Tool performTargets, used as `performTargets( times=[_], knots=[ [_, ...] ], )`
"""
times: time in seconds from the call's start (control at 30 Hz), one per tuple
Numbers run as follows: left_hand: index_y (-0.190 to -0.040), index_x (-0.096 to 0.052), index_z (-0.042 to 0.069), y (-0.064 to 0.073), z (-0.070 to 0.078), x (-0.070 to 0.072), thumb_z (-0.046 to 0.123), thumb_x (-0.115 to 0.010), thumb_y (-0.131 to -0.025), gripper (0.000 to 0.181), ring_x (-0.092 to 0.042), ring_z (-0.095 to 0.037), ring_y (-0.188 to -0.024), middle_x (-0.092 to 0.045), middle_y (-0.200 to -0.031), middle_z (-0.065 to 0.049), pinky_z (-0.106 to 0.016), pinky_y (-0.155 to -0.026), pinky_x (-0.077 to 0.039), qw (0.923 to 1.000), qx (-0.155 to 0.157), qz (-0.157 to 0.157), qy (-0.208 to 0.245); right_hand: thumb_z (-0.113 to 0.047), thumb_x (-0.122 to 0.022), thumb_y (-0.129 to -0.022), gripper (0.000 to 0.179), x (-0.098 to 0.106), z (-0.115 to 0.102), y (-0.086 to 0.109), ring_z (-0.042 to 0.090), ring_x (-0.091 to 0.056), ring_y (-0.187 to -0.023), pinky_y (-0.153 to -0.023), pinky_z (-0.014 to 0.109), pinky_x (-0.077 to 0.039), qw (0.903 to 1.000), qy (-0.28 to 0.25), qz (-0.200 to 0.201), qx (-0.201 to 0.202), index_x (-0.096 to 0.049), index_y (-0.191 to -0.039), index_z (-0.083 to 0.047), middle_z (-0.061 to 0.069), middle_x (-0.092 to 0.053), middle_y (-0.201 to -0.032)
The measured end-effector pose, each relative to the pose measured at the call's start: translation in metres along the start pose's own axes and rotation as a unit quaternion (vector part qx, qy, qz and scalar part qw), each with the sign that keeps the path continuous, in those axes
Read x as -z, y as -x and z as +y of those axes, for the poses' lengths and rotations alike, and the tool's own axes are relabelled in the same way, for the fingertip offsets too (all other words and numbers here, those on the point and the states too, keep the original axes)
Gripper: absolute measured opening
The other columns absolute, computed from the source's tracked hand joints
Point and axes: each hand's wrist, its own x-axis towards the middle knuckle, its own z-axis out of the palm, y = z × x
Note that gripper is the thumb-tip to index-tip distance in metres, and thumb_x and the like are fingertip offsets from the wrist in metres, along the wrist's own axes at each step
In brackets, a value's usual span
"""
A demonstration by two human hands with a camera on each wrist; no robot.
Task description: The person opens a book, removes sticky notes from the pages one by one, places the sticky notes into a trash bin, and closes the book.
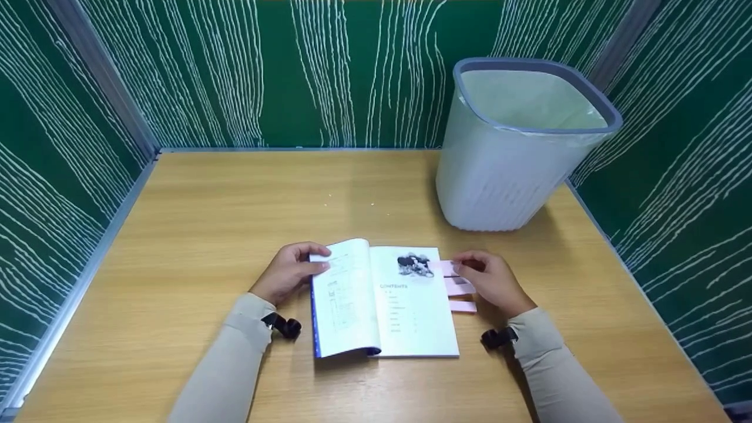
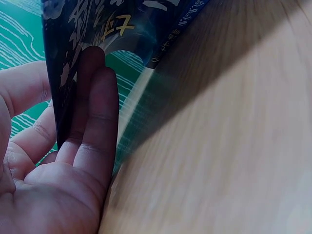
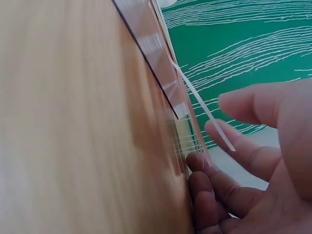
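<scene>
An open book (image 1: 417,317) lies on the table, its right page headed "CONTENTS" beside a dark illustration. My left hand (image 1: 286,271) holds the raised left part, thumb over the page edge; the left wrist view shows fingers behind the dark printed cover (image 2: 61,83). Several pink sticky tabs (image 1: 460,286) stick out past the right page edge. By the uppermost tab is my right hand (image 1: 490,282). In the right wrist view, thumb and index finger stand apart, a thin pale tab (image 3: 202,105) crosses the index finger, and other fingertips are right at a pink strip.
A white waste bin (image 1: 499,176) with a grey rim and a pale liner stands at the back right of the wooden table (image 1: 235,200). Tiny white bits dot the tabletop beyond the book. Green panels (image 1: 282,76) with white lines enclose the back and sides.
</scene>
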Motion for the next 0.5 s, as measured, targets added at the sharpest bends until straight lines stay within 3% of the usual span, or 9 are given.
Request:
performTargets(
  times=[0.5],
  knots=[
    [-0.119, -0.068, 0.001, -0.0004, -0.0009, -0.0006, 0.005, -0.080, -0.088, 0.033, -0.069, -0.024, -0.100, -0.065, -0.118, -0.011, -0.034, -0.082, -0.062, 1.0000, -0.002, 0.009, -0.002, -0.017, -0.068, -0.098, 0.026, 0.0012, 0.0037, -0.0018, 0.025, -0.059, -0.110, -0.095, 0.031, -0.049, 0.9993, 0.017, -0.014, -0.029, -0.073, -0.122, -0.009, 0.012, -0.069, -0.121]
  ],
)
